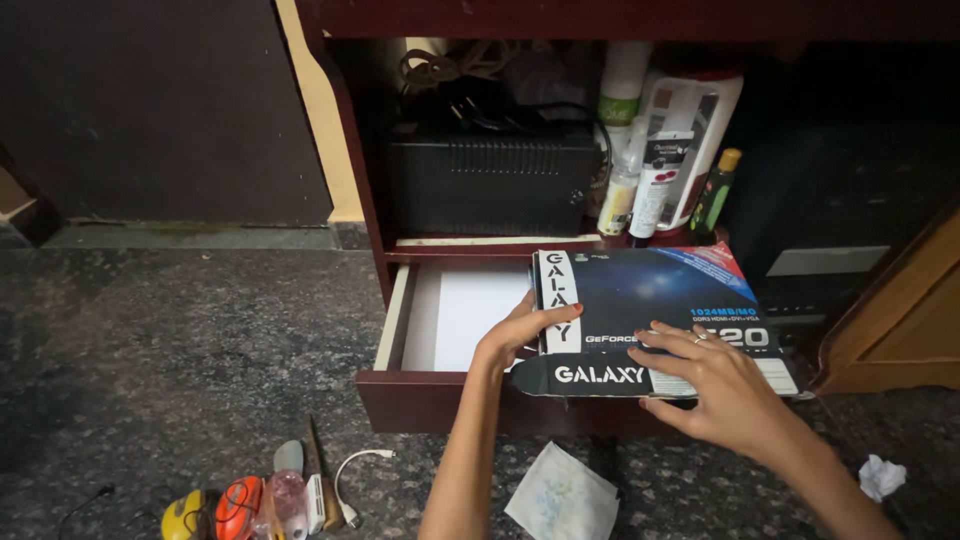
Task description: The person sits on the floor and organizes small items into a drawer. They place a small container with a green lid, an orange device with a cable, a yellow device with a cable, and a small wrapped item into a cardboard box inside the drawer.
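A flat dark blue cardboard box (650, 290) with white side panels rests across the right part of an open wooden drawer (400, 395). My left hand (520, 335) grips the box's left edge, thumb on top. Flat on the near right part of the lid lies my right hand (715, 385), fingers spread, a ring on one finger. The drawer's white bottom (465, 310) shows bare to the left of the box.
Above the drawer, a shelf holds a black electrical unit (490, 180) with cables, several bottles and tubes (650, 170). On the dark stone floor lie small items (255, 500), a white cable (355, 470), a folded cloth (560, 495) and crumpled paper (880, 475). A wooden panel (900, 320) stands right.
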